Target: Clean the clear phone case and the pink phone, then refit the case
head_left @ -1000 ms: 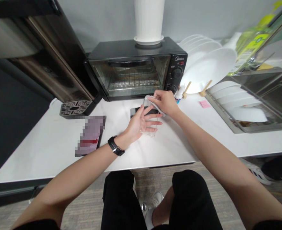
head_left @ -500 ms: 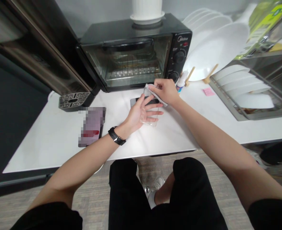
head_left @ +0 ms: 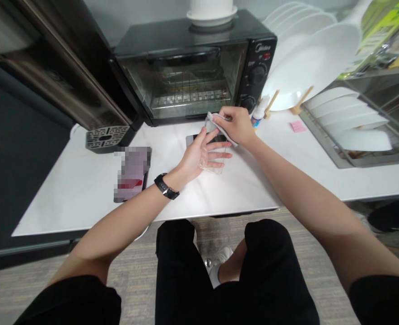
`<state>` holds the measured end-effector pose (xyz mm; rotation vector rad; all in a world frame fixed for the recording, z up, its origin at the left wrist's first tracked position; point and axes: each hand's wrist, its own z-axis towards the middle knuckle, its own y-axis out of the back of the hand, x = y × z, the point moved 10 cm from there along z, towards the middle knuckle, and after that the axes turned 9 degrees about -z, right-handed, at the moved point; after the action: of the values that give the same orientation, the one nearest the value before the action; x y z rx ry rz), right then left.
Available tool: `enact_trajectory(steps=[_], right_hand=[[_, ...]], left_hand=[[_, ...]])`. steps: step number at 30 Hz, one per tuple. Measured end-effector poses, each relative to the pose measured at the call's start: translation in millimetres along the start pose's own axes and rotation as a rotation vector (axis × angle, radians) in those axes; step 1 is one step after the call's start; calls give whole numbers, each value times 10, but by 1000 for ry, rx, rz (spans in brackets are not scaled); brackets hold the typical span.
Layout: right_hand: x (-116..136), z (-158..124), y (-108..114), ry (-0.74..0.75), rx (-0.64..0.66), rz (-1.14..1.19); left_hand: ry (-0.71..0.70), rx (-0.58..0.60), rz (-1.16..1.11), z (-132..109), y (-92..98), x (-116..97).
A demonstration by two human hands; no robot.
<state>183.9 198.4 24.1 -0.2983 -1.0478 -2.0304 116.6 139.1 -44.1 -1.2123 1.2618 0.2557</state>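
Observation:
My left hand [head_left: 199, 153], palm up with its fingers stretched apart, supports a clear phone case [head_left: 216, 170]. The fingers show through the transparent plastic. A thin grey cloth [head_left: 213, 121] is pinched between the thumb and fingers of my right hand [head_left: 236, 125]. That cloth hangs at the upper edge of the case, close to the left fingertips; whether it touches the case I cannot tell. Beneath the hands, a flat silver-and-dark object [head_left: 190, 141], perhaps a phone, lies on the white counter [head_left: 247, 189], mostly covered.
A phone [head_left: 133, 174] with a blurred-out screen lies left of my forearm. Behind stands a black toaster oven [head_left: 192, 81]. A small spray bottle [head_left: 257, 115], pink sticky notes [head_left: 298, 126] and white plates [head_left: 314, 63] are to the right. A drip tray [head_left: 106, 137] juts out at left.
The view has tilted slightly, shifting the counter a little up in the picture. Both hands keep nearly the same pose, with the cloth still at the case's upper edge.

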Motion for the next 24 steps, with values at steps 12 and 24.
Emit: enact_trajectory(steps=[12,24], right_hand=[[25,7,-55,-15,110,-39],[23,-8,-111,12,133,-38]], left_hand=[[11,-30,-69,-10,20,-25],[23,-63,-122,-7,48,-14]])
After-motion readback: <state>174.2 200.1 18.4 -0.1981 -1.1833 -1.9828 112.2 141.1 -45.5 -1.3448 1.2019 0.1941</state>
